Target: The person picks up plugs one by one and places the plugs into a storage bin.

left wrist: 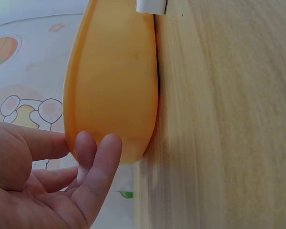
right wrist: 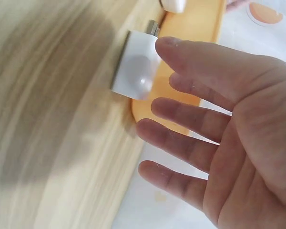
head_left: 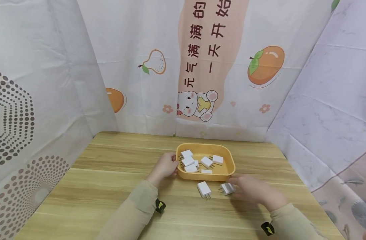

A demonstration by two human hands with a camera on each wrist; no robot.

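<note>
A yellow plastic basket (head_left: 207,177) stands on the table with several white plug adapters (head_left: 207,162) lying loosely inside. My left hand (head_left: 164,165) holds its left end; in the left wrist view the fingers (left wrist: 107,157) bend against the end wall (left wrist: 114,95). Two more white adapters lie on the wood in front of the basket, one near its middle (head_left: 204,189) and one at the right (head_left: 228,188). Beside that right adapter is my right hand (head_left: 250,188), its fingers spread and nothing gripped. The right wrist view has its thumb overlapping the edge of the white adapter (right wrist: 137,67), whose metal prongs point away.
The wood-grain table (head_left: 116,186) is bounded by a printed curtain (head_left: 134,100) behind and by hanging cloths on the left (head_left: 68,83) and right (head_left: 330,100). Dark bands (head_left: 160,206) sit on both sleeves near the wrists.
</note>
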